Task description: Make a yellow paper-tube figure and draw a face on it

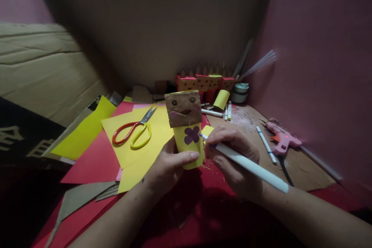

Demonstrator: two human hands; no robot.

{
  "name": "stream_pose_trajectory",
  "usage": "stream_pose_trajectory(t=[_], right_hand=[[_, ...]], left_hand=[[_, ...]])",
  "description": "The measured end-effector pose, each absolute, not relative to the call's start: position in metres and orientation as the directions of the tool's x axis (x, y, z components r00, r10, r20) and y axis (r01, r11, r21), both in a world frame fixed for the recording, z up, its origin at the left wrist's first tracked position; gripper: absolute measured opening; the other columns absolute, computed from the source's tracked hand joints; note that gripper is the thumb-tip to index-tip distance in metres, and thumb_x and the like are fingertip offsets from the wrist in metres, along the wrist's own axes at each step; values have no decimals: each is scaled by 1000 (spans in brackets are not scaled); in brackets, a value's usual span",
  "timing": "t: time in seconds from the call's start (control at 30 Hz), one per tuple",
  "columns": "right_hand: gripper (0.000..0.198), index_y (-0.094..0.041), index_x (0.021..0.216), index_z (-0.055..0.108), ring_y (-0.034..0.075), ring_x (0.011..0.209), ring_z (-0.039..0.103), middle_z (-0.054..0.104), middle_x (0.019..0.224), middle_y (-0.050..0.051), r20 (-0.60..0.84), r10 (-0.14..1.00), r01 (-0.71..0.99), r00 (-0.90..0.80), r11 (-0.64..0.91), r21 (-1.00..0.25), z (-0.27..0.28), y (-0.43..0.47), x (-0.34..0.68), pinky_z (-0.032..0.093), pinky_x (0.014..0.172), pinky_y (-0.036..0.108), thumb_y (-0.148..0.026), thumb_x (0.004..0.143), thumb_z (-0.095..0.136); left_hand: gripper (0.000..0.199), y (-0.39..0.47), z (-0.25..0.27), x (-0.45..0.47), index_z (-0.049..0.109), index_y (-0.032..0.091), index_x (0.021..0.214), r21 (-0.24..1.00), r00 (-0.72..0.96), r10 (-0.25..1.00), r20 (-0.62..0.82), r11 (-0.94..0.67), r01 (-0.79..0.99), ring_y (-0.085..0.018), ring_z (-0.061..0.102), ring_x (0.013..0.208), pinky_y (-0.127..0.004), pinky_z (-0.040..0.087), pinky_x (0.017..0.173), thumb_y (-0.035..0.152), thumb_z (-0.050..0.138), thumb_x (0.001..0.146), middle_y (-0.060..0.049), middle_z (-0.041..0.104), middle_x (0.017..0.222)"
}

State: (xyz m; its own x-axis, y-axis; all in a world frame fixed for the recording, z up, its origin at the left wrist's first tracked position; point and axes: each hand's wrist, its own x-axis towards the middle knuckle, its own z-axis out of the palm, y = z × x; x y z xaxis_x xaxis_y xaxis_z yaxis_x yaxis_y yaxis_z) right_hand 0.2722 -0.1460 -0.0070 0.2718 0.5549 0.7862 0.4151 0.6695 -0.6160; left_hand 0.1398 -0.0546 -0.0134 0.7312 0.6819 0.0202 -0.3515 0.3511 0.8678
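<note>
My left hand [171, 164] is closed round the lower part of a paper puppet [183, 147], its thumb across the front. The puppet has a yellow paper tube body and a brown cardboard head with drawn eyes, pink cheeks and a dark mouth. On the yellow front is a purple flower shape [192, 135]. My right hand [232, 157] grips a white marker [252, 168] with a purple tip. That tip is at the right edge of the flower; whether it touches the paper I cannot tell.
Scissors [136, 130] with red and yellow handles lie on yellow paper [157, 151] at the left. Several similar puppets [203, 82] stand at the back. A yellow tube [221, 100], loose markers [266, 145], a pink glue gun [280, 136] and a lidded jar [240, 93] are on the right.
</note>
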Motion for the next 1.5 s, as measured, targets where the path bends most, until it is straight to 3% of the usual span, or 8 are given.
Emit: stream_pose_trajectory(t=[0.17,0.4,0.53,0.67,0.9,1.5], right_hand=[[11,-24,92,67,12,66,60,64,76,-2,754,583,406,303,637,-655,-7,-147,270,50,59,25,-13,88,66],[15,-24,92,57,10,53,56,60,69,-5,637,677,290,368,568,-770,-11,-146,266,45,47,22,-14,85,66],[12,-23,89,56,11,52,53,59,66,-4,653,669,375,356,538,-755,-13,-145,267,45,48,22,-19,86,67],[12,-23,86,57,11,52,55,60,65,-3,669,655,455,352,505,-734,-15,-142,268,46,48,23,-23,87,68],[11,-24,86,56,10,52,55,58,66,-5,673,659,443,336,520,-731,-18,-139,268,46,48,23,-22,88,66],[9,-23,86,57,9,54,51,58,68,-4,684,642,495,346,494,-715,-18,-140,269,43,50,22,-22,87,66]], left_hand=[[40,-52,-14,140,76,16,102,856,729,684,31,358,-373,-27,75,87,-36,60,83,17,87,64,-8,80,93],[45,-54,-16,144,74,18,106,828,709,704,41,373,-418,-26,74,89,-36,61,82,15,87,63,-5,78,95],[48,-55,-17,143,73,19,109,832,709,703,48,365,-418,-29,72,92,-38,59,83,16,86,63,-5,77,94],[43,-55,-16,143,74,18,103,829,715,697,52,369,-420,-24,70,89,-33,58,81,16,88,62,-5,76,92],[46,-58,-13,143,71,18,101,856,715,698,23,356,-375,-21,66,80,-31,55,72,17,88,59,-3,74,85],[46,-54,-18,143,71,16,98,881,746,663,61,317,-353,-24,66,87,-35,55,79,18,86,55,-5,74,89]])
